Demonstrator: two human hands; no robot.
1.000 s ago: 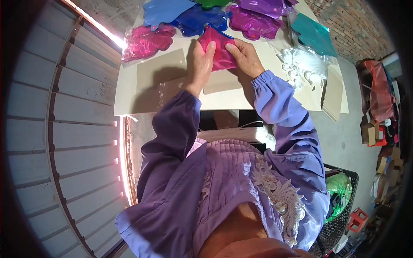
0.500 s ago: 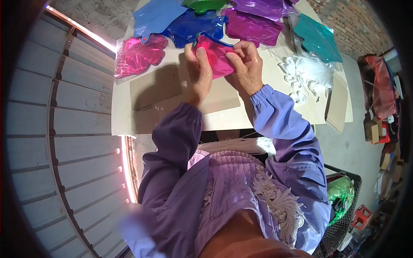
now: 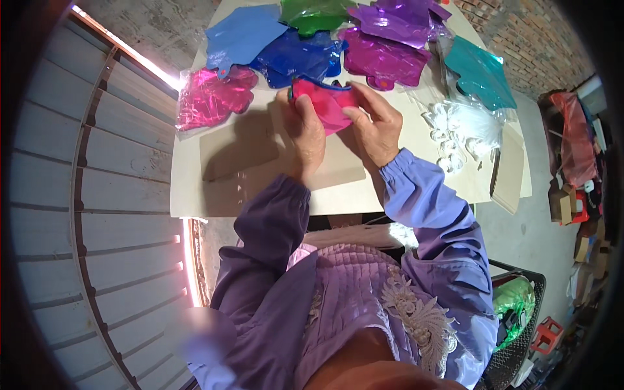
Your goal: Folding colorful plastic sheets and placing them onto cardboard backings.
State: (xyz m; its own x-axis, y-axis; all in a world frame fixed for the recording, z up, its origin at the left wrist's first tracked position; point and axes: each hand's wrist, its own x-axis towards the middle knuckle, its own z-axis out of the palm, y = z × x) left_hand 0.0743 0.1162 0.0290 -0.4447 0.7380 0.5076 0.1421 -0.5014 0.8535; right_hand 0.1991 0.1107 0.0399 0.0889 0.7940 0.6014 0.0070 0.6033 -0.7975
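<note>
Between my hands, above the table, is a small folded stack of pink foil [image 3: 333,116] with a dark blue edge along its top. It looks like flat, uninflated foil balloons. My left hand [image 3: 307,138] grips its left side, thumb in front and fingers behind. My right hand [image 3: 379,127] pinches the right side between thumb and fingers. Just beyond it lie a blue foil stack [image 3: 299,57] and a magenta foil stack [image 3: 385,58] in clear wrap. A wrapped pink foil stack [image 3: 213,97] is to the left.
Light blue [image 3: 242,32], green [image 3: 315,14], purple [image 3: 393,21] and teal [image 3: 480,71] foil stacks lie along the far part of the table [image 3: 260,200]. White ribbon coils [image 3: 465,130] sit at right, beside a cardboard piece [image 3: 508,172]. Flat cardboard [image 3: 237,146] lies under my hands.
The foil stack sits slightly lower in view, its top edge now bowed, with both hands still on it. The table and its contents also appear lower.
</note>
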